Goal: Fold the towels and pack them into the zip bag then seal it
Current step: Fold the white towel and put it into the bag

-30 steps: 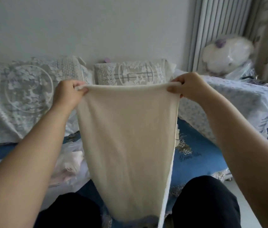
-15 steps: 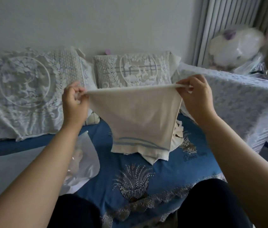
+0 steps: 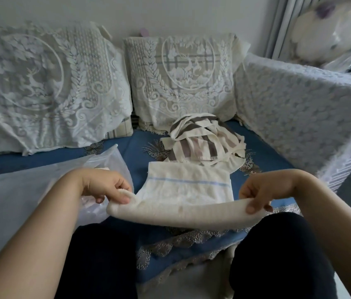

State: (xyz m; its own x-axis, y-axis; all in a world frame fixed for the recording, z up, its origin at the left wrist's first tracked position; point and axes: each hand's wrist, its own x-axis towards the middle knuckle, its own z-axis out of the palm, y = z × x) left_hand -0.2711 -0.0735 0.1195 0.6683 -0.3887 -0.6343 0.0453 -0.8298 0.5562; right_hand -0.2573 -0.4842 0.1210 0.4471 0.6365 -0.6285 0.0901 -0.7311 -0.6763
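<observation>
A cream towel with a thin blue stripe lies partly on the blue sofa seat, its far end flat and its near edge lifted. My left hand pinches the near left corner. My right hand pinches the near right corner. Behind it a crumpled cream towel with grey-brown stripes sits in a heap. A clear zip bag lies to the left, partly under my left forearm, with something pale inside.
Two lace-covered cushions lean against the wall at the back. A lace-draped armrest rises on the right. My dark-trousered knees are at the sofa's lace-trimmed front edge.
Both hands have come down from chest height, laying the cream towel's far end on the seat. The striped towel behind it has come into sight.
</observation>
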